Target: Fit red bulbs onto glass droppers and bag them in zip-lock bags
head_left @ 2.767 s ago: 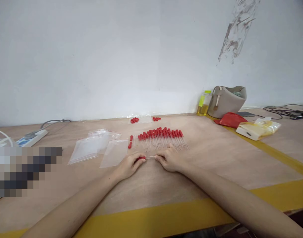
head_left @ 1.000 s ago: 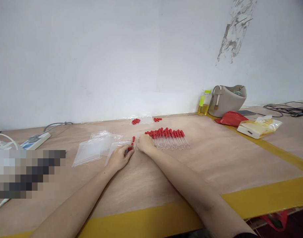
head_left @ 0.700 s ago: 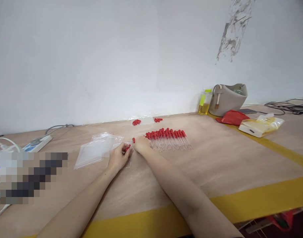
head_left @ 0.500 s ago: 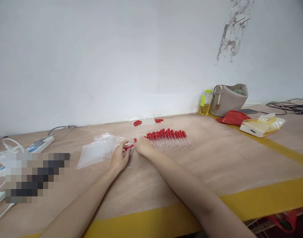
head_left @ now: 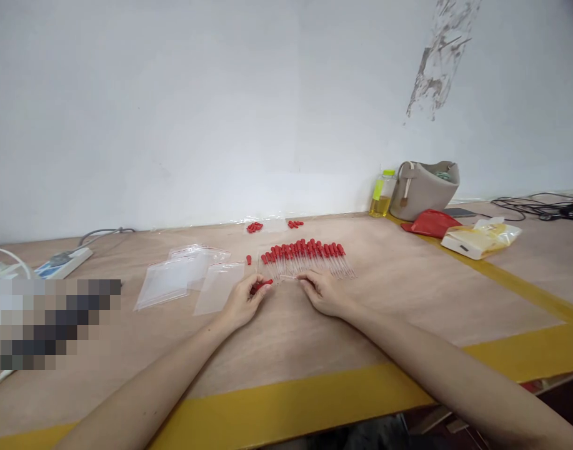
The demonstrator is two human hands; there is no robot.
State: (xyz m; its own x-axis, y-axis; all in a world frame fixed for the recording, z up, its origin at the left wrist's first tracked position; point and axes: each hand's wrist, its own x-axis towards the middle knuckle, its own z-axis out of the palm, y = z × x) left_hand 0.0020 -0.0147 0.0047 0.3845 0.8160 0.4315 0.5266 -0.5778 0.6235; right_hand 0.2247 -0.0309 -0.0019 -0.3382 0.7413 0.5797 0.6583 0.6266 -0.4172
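A small red bulb-shaped cap (head_left: 265,284) sits gripped in the left hand (head_left: 243,302), facing a slim transparent tube (head_left: 288,277) pinched by the right hand (head_left: 325,294); just beyond lies a row of red-topped clear droppers (head_left: 310,249), with flat transparent plastic bags (head_left: 167,284) leftward on the brown table (head_left: 431,284).

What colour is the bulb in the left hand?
Red: the bulb in the left hand, best in the head view.
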